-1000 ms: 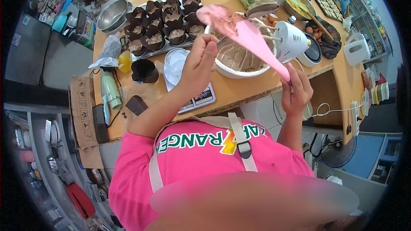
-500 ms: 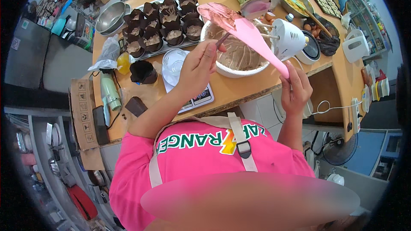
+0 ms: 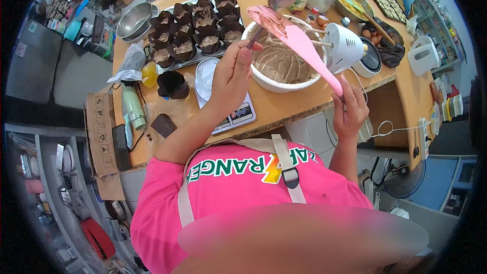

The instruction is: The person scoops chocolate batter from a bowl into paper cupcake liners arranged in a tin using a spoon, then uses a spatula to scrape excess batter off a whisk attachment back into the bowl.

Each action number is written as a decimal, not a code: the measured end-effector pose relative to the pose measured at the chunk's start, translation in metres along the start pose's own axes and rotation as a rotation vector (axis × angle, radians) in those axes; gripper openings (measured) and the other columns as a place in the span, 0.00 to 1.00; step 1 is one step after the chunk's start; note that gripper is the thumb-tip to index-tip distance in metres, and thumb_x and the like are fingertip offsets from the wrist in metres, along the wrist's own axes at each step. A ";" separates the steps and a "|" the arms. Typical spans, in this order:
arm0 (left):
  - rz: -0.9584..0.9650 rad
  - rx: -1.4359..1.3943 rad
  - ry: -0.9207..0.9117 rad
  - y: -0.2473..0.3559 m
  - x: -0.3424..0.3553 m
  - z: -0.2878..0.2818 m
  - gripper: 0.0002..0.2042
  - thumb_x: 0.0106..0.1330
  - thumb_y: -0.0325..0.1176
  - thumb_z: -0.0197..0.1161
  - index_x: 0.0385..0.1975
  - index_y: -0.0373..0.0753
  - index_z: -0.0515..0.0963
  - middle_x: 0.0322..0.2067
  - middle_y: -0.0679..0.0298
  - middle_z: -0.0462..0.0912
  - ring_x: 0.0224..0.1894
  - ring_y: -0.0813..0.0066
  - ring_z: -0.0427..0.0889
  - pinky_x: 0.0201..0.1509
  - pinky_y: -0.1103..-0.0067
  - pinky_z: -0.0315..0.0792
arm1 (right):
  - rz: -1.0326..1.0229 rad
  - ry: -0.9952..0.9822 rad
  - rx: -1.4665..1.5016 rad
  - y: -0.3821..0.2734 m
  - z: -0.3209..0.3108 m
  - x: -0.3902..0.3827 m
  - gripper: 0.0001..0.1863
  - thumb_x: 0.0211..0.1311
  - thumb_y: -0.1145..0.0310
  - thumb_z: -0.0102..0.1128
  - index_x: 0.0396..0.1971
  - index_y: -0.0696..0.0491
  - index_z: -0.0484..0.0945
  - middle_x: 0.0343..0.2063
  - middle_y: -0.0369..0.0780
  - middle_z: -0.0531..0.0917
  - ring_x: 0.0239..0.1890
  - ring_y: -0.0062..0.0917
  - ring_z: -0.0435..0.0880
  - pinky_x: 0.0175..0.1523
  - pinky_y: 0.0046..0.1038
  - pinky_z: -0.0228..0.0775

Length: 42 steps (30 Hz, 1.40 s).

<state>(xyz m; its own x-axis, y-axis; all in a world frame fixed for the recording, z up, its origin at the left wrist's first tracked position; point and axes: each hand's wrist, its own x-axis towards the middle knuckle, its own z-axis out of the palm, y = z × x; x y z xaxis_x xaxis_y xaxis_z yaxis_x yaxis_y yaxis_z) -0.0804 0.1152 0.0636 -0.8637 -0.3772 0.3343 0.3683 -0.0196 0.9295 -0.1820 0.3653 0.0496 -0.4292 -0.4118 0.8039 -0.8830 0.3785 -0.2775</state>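
My right hand (image 3: 351, 106) grips the handle end of a pink spatula (image 3: 310, 53). Its blade, smeared with brown batter, is raised over the left rim of a white mixing bowl (image 3: 278, 86). Brown batter (image 3: 276, 63) lies ridged in the bowl. Closed fingers of my left hand (image 3: 231, 76) hold a narrow dark tool (image 3: 255, 38) against the blade's edge; its kind is not clear. A white hand mixer (image 3: 346, 45) rests at the bowl's right side, beaters reaching over the rim. Left of the bowl, a tray (image 3: 193, 60) bears several dark paper cups (image 3: 184, 46) with batter in them.
A white kitchen scale (image 3: 243, 114) with a pale container (image 3: 204, 73) sits below my left hand. One dark paper cup (image 3: 173, 85) stands apart, left of it. Metal bowls (image 3: 134, 23), a green bottle (image 3: 133, 109) and a rice-white lidded pot (image 3: 366, 61) stand around the table.
The spatula blade has shifted slightly right over the bowl. My left hand has moved a little left, its dark tool now nearer the blade's tip. The view has shifted slightly.
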 end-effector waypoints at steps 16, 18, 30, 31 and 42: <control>0.295 0.463 0.107 -0.008 0.002 -0.003 0.16 0.74 0.34 0.43 0.53 0.31 0.70 0.33 0.64 0.70 0.31 0.75 0.69 0.36 0.80 0.64 | 0.123 0.003 0.002 -0.004 0.003 -0.013 0.23 0.51 0.75 0.65 0.51 0.53 0.78 0.29 0.41 0.78 0.27 0.30 0.77 0.32 0.29 0.69; 0.273 0.545 0.110 -0.007 0.002 -0.004 0.15 0.74 0.32 0.44 0.52 0.31 0.70 0.44 0.54 0.79 0.40 0.63 0.79 0.46 0.74 0.71 | 0.149 -0.004 0.013 -0.004 0.005 -0.015 0.23 0.51 0.75 0.64 0.51 0.52 0.78 0.29 0.41 0.78 0.27 0.30 0.77 0.32 0.29 0.69; 0.360 0.595 0.155 -0.013 0.007 -0.005 0.14 0.72 0.29 0.44 0.52 0.30 0.70 0.46 0.51 0.79 0.47 0.56 0.79 0.50 0.71 0.70 | 0.230 -0.024 0.032 -0.009 0.014 -0.017 0.23 0.52 0.75 0.64 0.52 0.51 0.77 0.28 0.40 0.77 0.27 0.31 0.77 0.32 0.30 0.69; 0.376 0.637 0.152 -0.013 0.007 -0.006 0.14 0.72 0.29 0.44 0.52 0.30 0.70 0.46 0.50 0.79 0.47 0.55 0.79 0.50 0.70 0.71 | 0.231 -0.017 0.034 -0.010 0.015 -0.017 0.23 0.52 0.75 0.64 0.52 0.51 0.77 0.28 0.40 0.77 0.27 0.31 0.77 0.32 0.30 0.69; 0.496 0.808 0.150 -0.003 0.006 -0.006 0.13 0.70 0.25 0.46 0.52 0.28 0.69 0.44 0.47 0.79 0.44 0.51 0.80 0.46 0.70 0.73 | 0.301 -0.046 0.053 -0.021 0.022 -0.017 0.23 0.54 0.74 0.63 0.53 0.50 0.77 0.29 0.41 0.77 0.27 0.31 0.77 0.32 0.30 0.69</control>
<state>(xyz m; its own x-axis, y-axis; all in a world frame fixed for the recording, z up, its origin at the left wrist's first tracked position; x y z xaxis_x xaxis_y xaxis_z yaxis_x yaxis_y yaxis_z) -0.0849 0.1069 0.0617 -0.5996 -0.2869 0.7471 0.2828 0.7974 0.5332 -0.1603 0.3465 0.0303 -0.6800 -0.3252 0.6571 -0.7231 0.4455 -0.5279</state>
